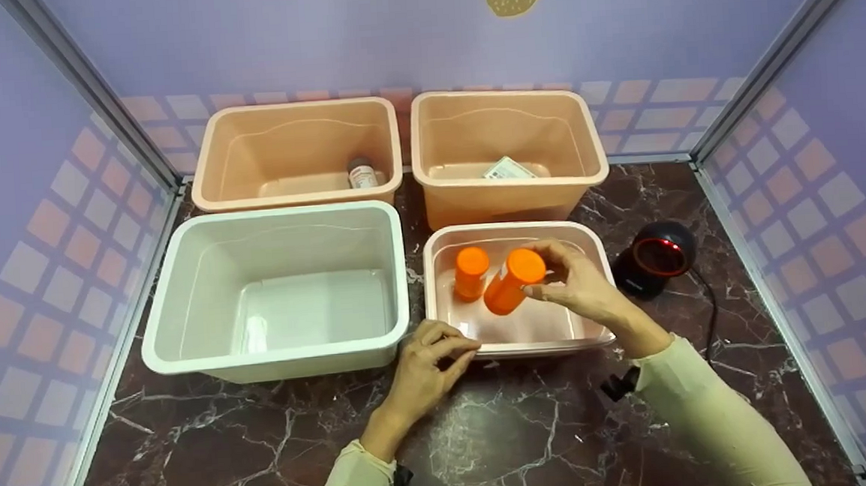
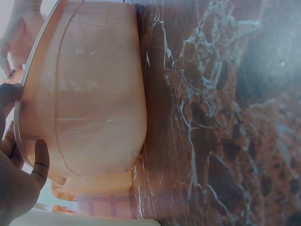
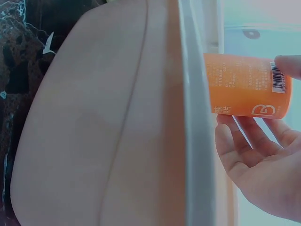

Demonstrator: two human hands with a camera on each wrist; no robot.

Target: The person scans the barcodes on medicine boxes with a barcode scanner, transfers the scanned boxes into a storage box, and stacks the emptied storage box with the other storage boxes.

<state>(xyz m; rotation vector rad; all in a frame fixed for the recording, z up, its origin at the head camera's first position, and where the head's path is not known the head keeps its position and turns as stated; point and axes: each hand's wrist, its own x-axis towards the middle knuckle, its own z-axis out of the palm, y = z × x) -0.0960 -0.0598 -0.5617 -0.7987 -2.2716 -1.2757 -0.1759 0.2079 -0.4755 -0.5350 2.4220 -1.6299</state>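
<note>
At near left, pale green bin (image 1: 222, 365). Next right, firm pinch by left hand (image 1: 422, 370) on near-left rim of small pink bin (image 1: 507, 228). Within, upright orange bottle (image 1: 470, 280); just right, tilted orange bottle (image 1: 508, 289), above bin floor, long axis rising from near left to cap at far right. Farther and right of left hand; grasped from right side by right hand (image 1: 579, 288), the nearer. Rightmost, black device (image 1: 641, 260).

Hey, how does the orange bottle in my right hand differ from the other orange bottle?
The held bottle is gripped by your right hand; the other bottle is untouched. The held bottle leans, while the other bottle stands roughly upright. Both are orange, tops included.
</note>
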